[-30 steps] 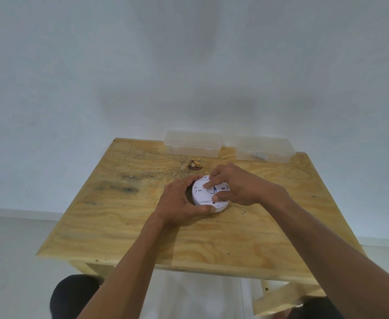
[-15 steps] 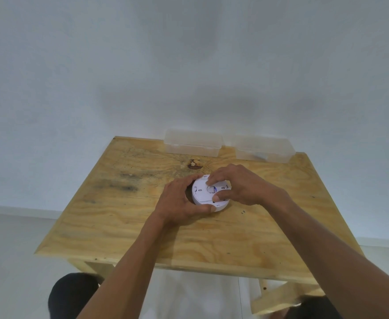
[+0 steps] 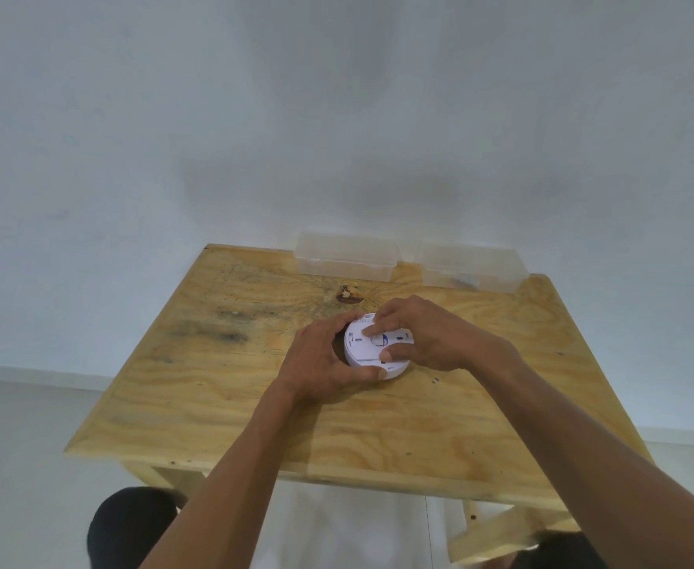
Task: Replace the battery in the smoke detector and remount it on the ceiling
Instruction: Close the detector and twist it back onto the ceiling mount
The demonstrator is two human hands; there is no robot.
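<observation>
Bench (image 3: 222, 396): plywood top, set against a pale wall; carries everything below.
Clear boxes (image 3: 347, 260): two lidded plastic tubs along the far edge, well apart from the work; right one (image 3: 474, 266) holds something small and dark, too blurred to name.
Smoke detector (image 3: 363, 349): white disc lying flat near the bench middle, back face up, straight ahead between both hands; round, so no long axis to speak of.
Left hand (image 3: 320, 363): curled round the disc's left and near rim, steadying it against the bench.
Right hand (image 3: 423, 338): over the disc from the right, forefinger pressing on the back face, thumb at the near edge; equally near as the left.
Likely step: working the battery hatch on the upturned back; remounting not yet begun.
</observation>
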